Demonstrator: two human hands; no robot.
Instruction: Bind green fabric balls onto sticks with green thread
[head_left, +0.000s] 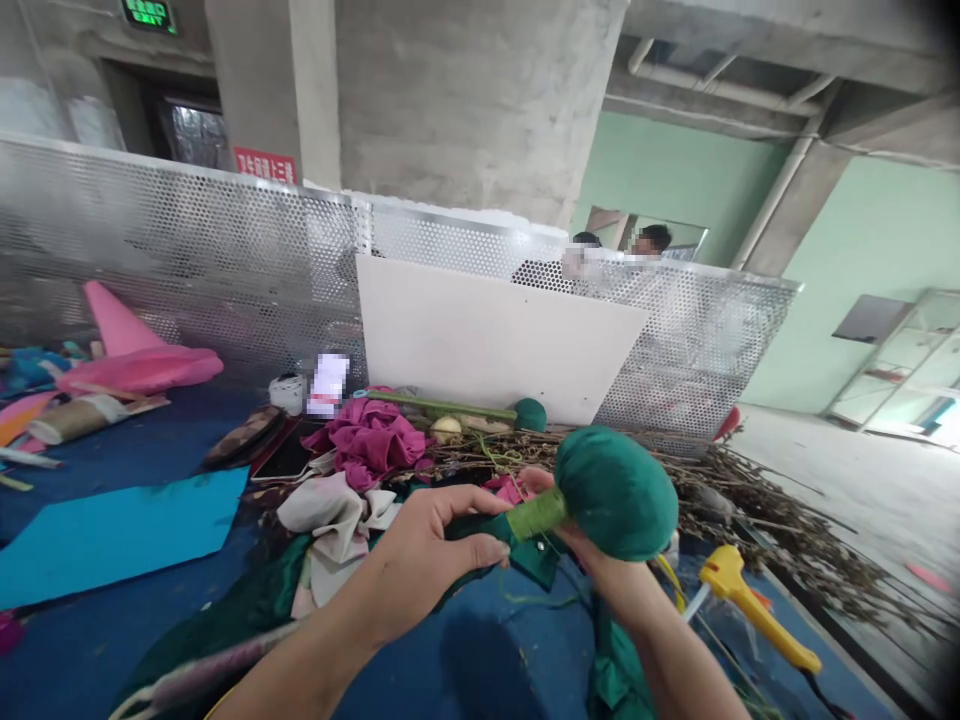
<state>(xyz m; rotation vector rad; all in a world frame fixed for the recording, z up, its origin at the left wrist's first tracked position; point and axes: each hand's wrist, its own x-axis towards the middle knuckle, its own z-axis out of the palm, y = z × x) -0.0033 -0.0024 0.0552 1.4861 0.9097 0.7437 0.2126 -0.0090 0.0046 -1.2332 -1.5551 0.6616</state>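
Observation:
A dark green cloth-covered ball (615, 492) sits on a stem whose neck is wound with light green yarn (536, 513). My left hand (427, 545) is closed around the dark cloth-covered stem, its thumb along the near side. Behind and under the neck, just below the ball, my right hand (600, 562) is wrapped round the piece; most of its fingers are hidden. A loose strand of green yarn hangs below the neck beside a dark green cloth flap (536, 565). More green cloth (619, 665) lies by my right forearm.
A yellow glue gun (761, 610) lies at right, near dried twigs (795, 525). Magenta cloth (375, 435), white cloth (330, 505), a smaller green ball (530, 414) and a blue sheet (127, 535) lie around. A white board (495, 335) leans against a perforated metal screen (247, 260); people are behind it.

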